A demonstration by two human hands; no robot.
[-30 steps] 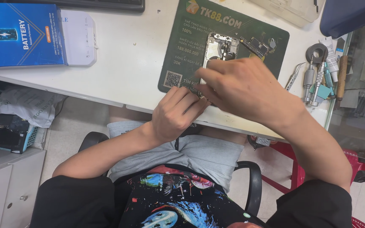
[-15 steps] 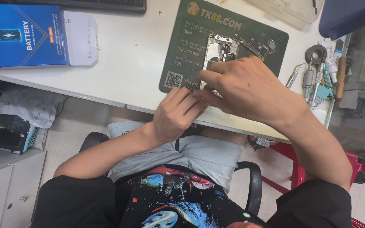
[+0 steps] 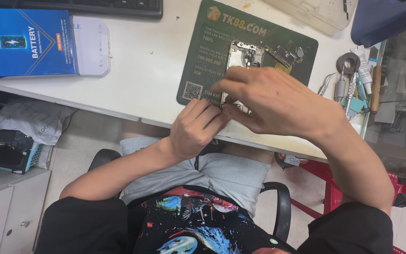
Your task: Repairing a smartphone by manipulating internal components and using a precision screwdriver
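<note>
An opened phone body [image 3: 240, 59] with bare metal insides lies on a dark green work mat [image 3: 203, 51] on the white table [image 3: 142, 80]. A loose circuit board [image 3: 284, 55] rests beside it on the mat. My right hand [image 3: 278, 101] covers the phone's near half, fingers curled down onto it. My left hand [image 3: 194, 127] sits at the table's front edge, its fingertips pinched together against the phone's near end and touching my right hand. Whatever is between the fingertips is hidden.
A blue battery box [image 3: 27, 42] and a white box [image 3: 91, 44] lie at the left. A black keyboard [image 3: 95, 5] runs along the far edge. Screwdrivers, tweezers and a tube [image 3: 353, 80] stand at the right. A clear plastic case [image 3: 320, 11] lies at the back. A red stool [image 3: 327, 188] stands below.
Both hands stay at the phone's near end. My right hand has shifted slightly, its fingers spreading a little over the phone.
</note>
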